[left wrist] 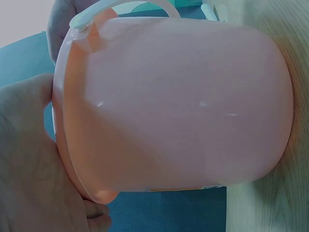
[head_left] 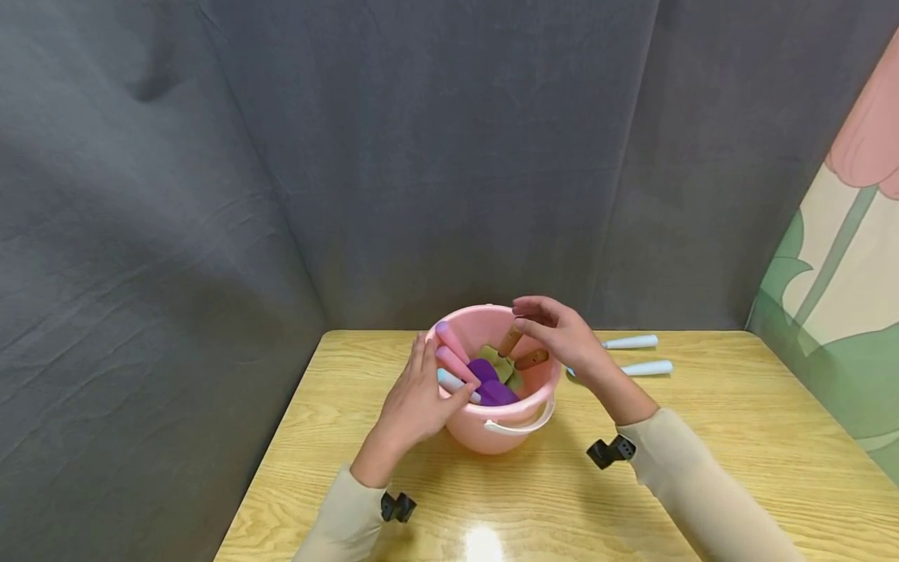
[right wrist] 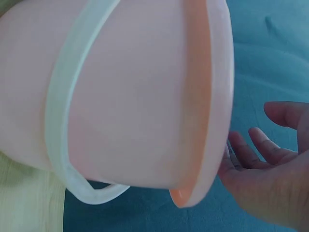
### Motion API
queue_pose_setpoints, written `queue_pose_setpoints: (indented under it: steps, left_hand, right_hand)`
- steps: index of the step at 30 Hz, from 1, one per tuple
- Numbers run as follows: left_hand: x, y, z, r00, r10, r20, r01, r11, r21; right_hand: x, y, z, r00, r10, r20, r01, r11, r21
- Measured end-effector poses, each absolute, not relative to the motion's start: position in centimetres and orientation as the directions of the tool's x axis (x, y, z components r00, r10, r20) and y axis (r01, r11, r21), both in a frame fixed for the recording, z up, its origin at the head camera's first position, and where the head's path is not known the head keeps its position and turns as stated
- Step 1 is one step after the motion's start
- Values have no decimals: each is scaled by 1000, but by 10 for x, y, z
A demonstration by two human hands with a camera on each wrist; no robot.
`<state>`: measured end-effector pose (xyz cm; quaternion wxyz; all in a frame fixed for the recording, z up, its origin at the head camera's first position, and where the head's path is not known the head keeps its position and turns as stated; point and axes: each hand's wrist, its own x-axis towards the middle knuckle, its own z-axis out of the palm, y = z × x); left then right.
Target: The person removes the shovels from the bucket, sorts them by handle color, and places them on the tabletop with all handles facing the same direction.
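Head view: 1 pink bucket (head_left: 485,441) upright on the counter (head_left: 730,445), 1 white bail (head_left: 523,428) hanging at its front. Inside: 2 pink handles (head_left: 454,365), 1 pale blue handle (head_left: 453,382), 2 brown handles (head_left: 531,359), 2 purple pieces (head_left: 483,370), some green pieces (head_left: 495,359) (overlapped, can't count). Outside, right of bucket: 2 light blue-handled tools (head_left: 647,368), other ends partly behind the right arm. Gray curtain (head_left: 449,156) behind and left, flower-print panel (head_left: 836,289) at right. Left hand (head_left: 416,400) lies along the left rim, fingers extended, thumb at the near edge. Right hand (head_left: 565,336) is over the far right rim by a brown handle, fingers loosely bent.

Left wrist view: 1 bucket, its wall blocks the contents. Bail at top. Left fingers straight against the rim, thumb touching it; not clenched.

Right wrist view: same bucket, bail across its side, contents hidden. Right fingers spread loose beside the rim, thumb apart, nothing between: released.
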<state>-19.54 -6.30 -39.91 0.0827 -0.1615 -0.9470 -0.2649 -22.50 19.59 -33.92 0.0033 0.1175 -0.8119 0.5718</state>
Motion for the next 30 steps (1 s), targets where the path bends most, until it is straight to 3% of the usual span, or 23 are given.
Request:
queue_pose_setpoints:
  steps: [5, 22, 30]
  left_hand:
    - [-196, -63, -399, -933, 262, 247, 352, 803, 481]
    - [-196, -63, -400, -936, 257, 242, 346, 803, 485]
    - [-196, -63, -401, -935, 252, 248, 346, 798, 493]
  right_hand:
    - [-227, 189, -340, -967, -235, 98, -161, 265, -951]
    - [-232, 172, -345, -962, -271, 42, -141, 357, -924]
    - [-238, 164, -350, -939, -335, 78, -216, 397, -892]
